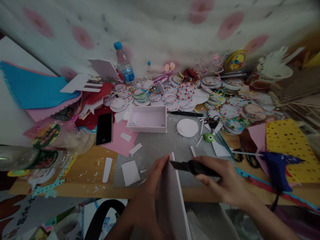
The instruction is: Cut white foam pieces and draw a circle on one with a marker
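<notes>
My left hand (148, 191) is closed around a white board (171, 203), holding it on edge with its narrow side facing up. A black utility knife (193, 167) is gripped in my right hand (226, 178). Its dark blade points left and meets the board's edge near the far corner, close to my left fingertips. Whether the blade is cutting in cannot be made out. Beyond both hands lies a grey cutting mat (155, 150), with an open white box (147, 129) and a round white disc (187, 128) on it. The board's lower end runs out of view.
A black phone (104, 129) lies left on pink sheet. Many decorated discs (180, 95) are heaped at the back, beside a water bottle (125, 63). To the right are a blue glue gun (277, 166), scissors (246, 158) and yellow dotted sheet (287, 146). Paper scraps (130, 172) litter the mat.
</notes>
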The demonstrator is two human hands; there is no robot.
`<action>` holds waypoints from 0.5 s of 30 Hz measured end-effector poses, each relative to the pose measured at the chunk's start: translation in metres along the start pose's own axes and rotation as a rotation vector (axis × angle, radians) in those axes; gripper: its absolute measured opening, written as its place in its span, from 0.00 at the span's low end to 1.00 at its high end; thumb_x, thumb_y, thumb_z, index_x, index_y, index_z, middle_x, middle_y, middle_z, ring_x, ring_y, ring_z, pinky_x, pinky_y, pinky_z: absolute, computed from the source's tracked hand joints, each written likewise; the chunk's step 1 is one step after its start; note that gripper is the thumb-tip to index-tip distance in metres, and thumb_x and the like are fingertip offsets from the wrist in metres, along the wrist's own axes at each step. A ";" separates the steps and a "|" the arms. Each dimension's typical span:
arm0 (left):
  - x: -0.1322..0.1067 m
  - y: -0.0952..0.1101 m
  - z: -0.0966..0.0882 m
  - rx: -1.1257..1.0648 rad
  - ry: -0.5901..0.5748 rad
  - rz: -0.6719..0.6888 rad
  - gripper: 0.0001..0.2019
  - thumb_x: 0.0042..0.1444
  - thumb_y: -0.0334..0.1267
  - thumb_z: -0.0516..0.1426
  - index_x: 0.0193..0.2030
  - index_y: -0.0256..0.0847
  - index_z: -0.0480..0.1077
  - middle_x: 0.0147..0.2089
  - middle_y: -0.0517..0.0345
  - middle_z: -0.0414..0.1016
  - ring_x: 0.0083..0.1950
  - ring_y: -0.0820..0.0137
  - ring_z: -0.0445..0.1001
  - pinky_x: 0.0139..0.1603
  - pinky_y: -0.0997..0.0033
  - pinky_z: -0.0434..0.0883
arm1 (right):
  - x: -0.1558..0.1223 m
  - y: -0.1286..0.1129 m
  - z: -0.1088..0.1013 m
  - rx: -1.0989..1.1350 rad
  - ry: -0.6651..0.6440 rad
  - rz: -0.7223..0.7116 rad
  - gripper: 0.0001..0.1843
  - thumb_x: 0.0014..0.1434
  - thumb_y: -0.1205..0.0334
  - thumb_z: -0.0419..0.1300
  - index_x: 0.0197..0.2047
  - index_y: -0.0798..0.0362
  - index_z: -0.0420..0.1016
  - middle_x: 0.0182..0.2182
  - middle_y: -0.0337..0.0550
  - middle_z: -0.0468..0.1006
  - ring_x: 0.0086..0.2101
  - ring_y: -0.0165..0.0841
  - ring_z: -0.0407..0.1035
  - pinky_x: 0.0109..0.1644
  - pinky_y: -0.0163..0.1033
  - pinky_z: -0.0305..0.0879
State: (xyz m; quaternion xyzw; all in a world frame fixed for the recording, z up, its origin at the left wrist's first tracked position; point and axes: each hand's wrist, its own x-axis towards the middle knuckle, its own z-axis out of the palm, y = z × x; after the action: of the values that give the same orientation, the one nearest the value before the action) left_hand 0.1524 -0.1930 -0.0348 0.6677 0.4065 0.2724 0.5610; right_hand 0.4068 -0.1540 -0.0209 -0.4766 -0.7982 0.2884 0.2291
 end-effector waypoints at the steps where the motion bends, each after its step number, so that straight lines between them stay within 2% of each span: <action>1: 0.000 0.002 0.000 0.040 0.005 0.008 0.67 0.26 0.64 0.67 0.71 0.48 0.36 0.73 0.45 0.40 0.71 0.42 0.44 0.67 0.39 0.48 | 0.001 0.005 0.002 -0.011 0.026 0.043 0.19 0.62 0.49 0.53 0.45 0.54 0.74 0.33 0.47 0.81 0.29 0.38 0.76 0.30 0.37 0.66; 5: 0.004 0.012 -0.001 0.336 0.089 0.041 0.70 0.27 0.56 0.70 0.70 0.48 0.28 0.72 0.43 0.38 0.71 0.41 0.42 0.65 0.39 0.53 | 0.002 0.014 0.005 0.085 0.136 0.178 0.18 0.61 0.49 0.54 0.43 0.54 0.74 0.31 0.45 0.80 0.29 0.36 0.73 0.30 0.35 0.65; 9: 0.017 0.019 -0.006 0.709 0.134 0.037 0.64 0.34 0.46 0.69 0.71 0.40 0.30 0.68 0.37 0.48 0.68 0.43 0.48 0.65 0.40 0.54 | 0.005 0.009 0.016 0.450 0.145 0.333 0.21 0.63 0.45 0.50 0.39 0.53 0.72 0.23 0.38 0.71 0.22 0.30 0.64 0.24 0.32 0.59; 12: 0.026 0.019 -0.012 0.825 0.068 0.083 0.65 0.33 0.48 0.69 0.71 0.36 0.31 0.67 0.35 0.50 0.66 0.43 0.52 0.64 0.41 0.54 | 0.008 0.000 0.033 0.675 0.058 0.422 0.22 0.58 0.42 0.56 0.43 0.53 0.71 0.29 0.39 0.72 0.23 0.28 0.62 0.23 0.32 0.58; 15: 0.035 0.017 -0.021 0.824 -0.012 0.143 0.64 0.33 0.56 0.68 0.70 0.36 0.36 0.67 0.35 0.53 0.66 0.45 0.54 0.64 0.43 0.55 | 0.010 -0.008 0.048 0.769 -0.025 0.504 0.20 0.52 0.46 0.64 0.38 0.54 0.71 0.29 0.39 0.71 0.26 0.28 0.63 0.26 0.32 0.59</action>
State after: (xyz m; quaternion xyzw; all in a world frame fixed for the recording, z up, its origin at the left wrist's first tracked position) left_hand 0.1575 -0.1532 -0.0166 0.8644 0.4308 0.1213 0.2291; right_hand 0.3671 -0.1598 -0.0497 -0.5327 -0.4951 0.6161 0.3025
